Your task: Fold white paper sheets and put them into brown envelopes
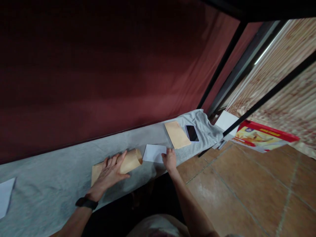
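Observation:
A brown paper envelope [130, 161] lies on the cloth-covered surface, its right end bulging into a round mouth. My left hand [111, 169] grips it from above, fingers over the far edge and thumb at the near side; a dark band circles that wrist. Just right of the mouth, a folded-looking white sheet of paper [153, 153] is pinched at its right edge by my right hand [170, 159]. The paper's left edge sits close to the mouth, outside it. Part of the envelope is hidden beneath my left hand.
Another brown envelope [177, 134] lies flat to the right, beside a phone [192, 133]. White paper [6, 196] shows at the far left. Grey cloth [61, 168] covers the narrow surface against a red wall [111, 82]. Black posts [222, 65] and a printed box [261, 136] stand right.

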Action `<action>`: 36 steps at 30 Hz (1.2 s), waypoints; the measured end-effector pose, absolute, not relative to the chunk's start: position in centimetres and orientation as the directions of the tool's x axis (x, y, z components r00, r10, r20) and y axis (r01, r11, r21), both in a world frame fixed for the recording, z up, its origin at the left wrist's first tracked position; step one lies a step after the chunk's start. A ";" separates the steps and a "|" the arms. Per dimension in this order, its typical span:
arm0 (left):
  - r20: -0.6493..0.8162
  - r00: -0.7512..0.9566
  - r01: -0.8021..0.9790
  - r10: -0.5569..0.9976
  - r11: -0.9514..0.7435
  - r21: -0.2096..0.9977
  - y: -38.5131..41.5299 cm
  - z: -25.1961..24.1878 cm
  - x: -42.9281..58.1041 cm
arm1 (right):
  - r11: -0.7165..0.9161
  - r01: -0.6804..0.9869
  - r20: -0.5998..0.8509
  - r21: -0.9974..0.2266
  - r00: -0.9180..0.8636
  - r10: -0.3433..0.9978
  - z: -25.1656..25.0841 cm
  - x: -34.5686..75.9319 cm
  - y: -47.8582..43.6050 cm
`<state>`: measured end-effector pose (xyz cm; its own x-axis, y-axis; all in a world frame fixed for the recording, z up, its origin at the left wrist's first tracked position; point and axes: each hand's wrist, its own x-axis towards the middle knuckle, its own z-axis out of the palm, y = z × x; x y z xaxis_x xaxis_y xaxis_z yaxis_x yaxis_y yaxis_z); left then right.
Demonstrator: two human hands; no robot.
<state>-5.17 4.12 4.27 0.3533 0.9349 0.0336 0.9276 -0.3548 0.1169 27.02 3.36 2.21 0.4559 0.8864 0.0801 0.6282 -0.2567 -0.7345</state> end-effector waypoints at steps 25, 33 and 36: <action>0.004 0.451 0.886 0.893 -0.448 0.122 4.7 4.6 -1.9 | -0.013 0.319 0.043 -0.948 0.169 0.985 3.0 31.8 2.6; -0.041 0.412 0.899 0.910 -0.399 0.180 5.5 5.0 -0.8 | 0.054 0.329 0.114 -0.943 0.166 0.980 4.9 32.0 2.1; -0.049 0.416 0.898 0.908 -0.402 0.181 5.6 5.0 -0.6 | 0.100 0.333 0.168 -0.937 0.183 0.969 5.2 32.1 1.6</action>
